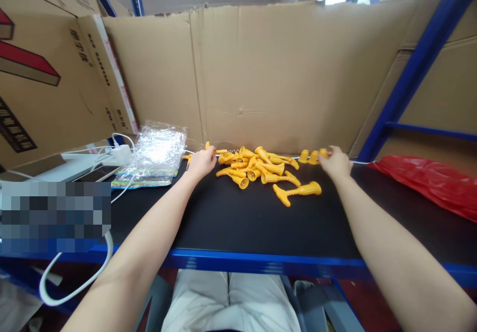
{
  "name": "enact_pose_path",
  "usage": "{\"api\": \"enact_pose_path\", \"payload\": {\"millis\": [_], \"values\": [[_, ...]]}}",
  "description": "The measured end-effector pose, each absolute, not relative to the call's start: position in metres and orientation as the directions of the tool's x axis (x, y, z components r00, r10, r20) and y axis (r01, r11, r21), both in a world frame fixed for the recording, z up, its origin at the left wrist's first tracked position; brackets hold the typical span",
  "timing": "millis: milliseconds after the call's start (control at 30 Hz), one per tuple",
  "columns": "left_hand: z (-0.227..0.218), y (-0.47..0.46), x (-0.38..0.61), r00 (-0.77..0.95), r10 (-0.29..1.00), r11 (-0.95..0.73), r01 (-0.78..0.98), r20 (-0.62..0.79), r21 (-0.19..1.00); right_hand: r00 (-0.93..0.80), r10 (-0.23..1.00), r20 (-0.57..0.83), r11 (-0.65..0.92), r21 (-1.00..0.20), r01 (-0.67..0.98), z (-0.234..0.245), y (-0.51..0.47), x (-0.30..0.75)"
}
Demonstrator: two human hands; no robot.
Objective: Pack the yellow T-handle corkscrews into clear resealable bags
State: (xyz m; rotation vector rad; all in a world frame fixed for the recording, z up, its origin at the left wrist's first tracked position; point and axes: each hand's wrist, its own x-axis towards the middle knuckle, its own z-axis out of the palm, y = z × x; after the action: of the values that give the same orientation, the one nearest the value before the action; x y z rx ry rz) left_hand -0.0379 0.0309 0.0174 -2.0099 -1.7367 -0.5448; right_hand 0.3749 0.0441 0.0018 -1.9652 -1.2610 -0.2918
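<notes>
My left hand (203, 163) is at the back of the black tabletop, left of a heap of yellow plastic pieces (257, 165). Its fingers are closed on a yellow plastic piece (207, 145), mostly hidden by the hand. Beside it lies another yellow piece with a dark chain (187, 162). The heaped pieces have T-shaped handles and hollow cone ends. One T-handled piece (298, 191) lies apart, nearer me. My right hand (336, 163) pinches a small yellow cap (322, 153), the rightmost of three in a row by the cardboard; its fingertips are partly hidden.
A clear plastic bag (158, 148) and a white charger with cables (122, 154) lie on the left. To the right is a red plastic bag (425, 180). A cardboard wall (261, 78) closes off the back, and a blue post (413, 68) slants at right.
</notes>
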Motion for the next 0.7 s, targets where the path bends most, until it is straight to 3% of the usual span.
{"api": "enact_pose_path", "payload": {"millis": [133, 267, 500, 700], "values": [[0.013, 0.033, -0.043, 0.125, 0.838, -0.112, 0.992, 0.531, -0.056, 0.636, 0.671, 0.382, -0.354, -0.588, 0.727, -0.024, 0.049, 0.402], [0.011, 0.035, -0.045, 0.129, 0.838, -0.119, 0.992, 0.531, -0.052, 0.695, 0.637, 0.333, -0.409, -0.618, 0.671, -0.03, 0.048, 0.407], [0.013, 0.035, -0.046, 0.109, 0.822, -0.129, 0.992, 0.559, -0.004, 0.633, 0.723, 0.277, -0.442, -0.518, 0.732, -0.025, 0.047, 0.402], [0.013, 0.037, -0.051, 0.081, 0.773, -0.186, 0.977, 0.629, 0.103, 0.541, 0.81, 0.226, -0.448, -0.356, 0.82, -0.029, 0.051, 0.403]]}}
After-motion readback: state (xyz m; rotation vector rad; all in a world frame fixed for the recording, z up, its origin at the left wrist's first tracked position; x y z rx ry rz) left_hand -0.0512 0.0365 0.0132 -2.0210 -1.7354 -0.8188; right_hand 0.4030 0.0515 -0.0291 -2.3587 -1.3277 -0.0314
